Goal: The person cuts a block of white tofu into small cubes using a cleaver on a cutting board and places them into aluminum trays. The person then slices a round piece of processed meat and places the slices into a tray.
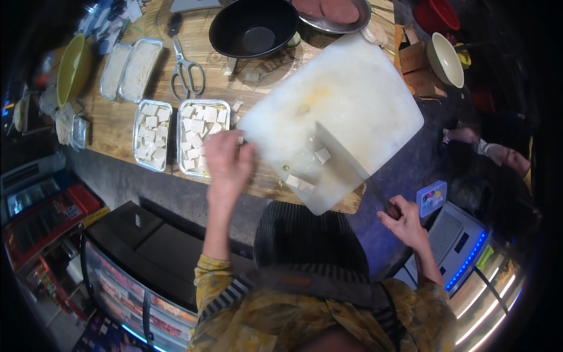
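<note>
My right hand (403, 220) grips the handle of a wide-bladed kitchen knife (343, 152), whose blade lies over the white cutting board (365, 88). Beside the blade sits one white cube, perhaps tofu (323, 155), and a few more white pieces (300, 182) lie near the board's lower left edge. Slightly blurred, my left hand (228, 154) is at the right rim of a foil tray of white cubes (197, 127), fingers apart; whether it touches the tray is unclear. A second foil tray of cubes (151, 136) stands to its left.
Scissors (187, 77) lie behind the trays, beside two foil trays with pale contents (140, 70). A black bowl (255, 28) and a metal bowl with pinkish slabs (338, 11) stand beyond the board. A yellow bowl (72, 70) is far left. Another person's arm (501, 154) shows at right.
</note>
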Demonstrator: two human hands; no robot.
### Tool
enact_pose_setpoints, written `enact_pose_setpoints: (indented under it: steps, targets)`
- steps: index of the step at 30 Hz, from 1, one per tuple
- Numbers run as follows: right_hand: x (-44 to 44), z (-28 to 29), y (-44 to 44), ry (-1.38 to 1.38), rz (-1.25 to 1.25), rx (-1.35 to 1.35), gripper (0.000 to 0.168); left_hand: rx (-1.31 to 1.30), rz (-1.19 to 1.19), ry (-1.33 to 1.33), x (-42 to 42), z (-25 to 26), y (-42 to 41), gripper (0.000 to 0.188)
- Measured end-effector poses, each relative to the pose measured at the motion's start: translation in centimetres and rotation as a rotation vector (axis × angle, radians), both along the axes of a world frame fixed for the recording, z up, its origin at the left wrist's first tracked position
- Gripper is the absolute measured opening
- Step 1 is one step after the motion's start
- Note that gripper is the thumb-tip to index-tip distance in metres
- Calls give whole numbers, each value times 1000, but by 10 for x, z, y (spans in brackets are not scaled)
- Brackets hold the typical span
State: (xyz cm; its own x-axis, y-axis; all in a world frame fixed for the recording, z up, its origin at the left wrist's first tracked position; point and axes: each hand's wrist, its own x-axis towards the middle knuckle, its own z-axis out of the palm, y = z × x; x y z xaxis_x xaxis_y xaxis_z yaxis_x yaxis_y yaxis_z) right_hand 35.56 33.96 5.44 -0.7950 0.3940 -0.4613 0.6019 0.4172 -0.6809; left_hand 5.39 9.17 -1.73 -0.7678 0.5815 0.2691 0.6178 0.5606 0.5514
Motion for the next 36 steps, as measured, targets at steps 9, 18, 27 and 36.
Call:
enact_pose_setpoints:
  steps: [9,18,27,36]
  targets:
    - [18,-39,-6,32,-419,-332,16,119,-337,-209,80,-33,93,27]
    - [9,-54,-2,0,-393,-365,20,59,-345,-248,95,-48,90,26]
    - [0,-54,-2,-11,-358,-282,23,-56,-431,-255,78,-39,76,14]
    - [-9,-50,-10,-14,-371,-257,29,360,135,-724,17,-9,-10,17]
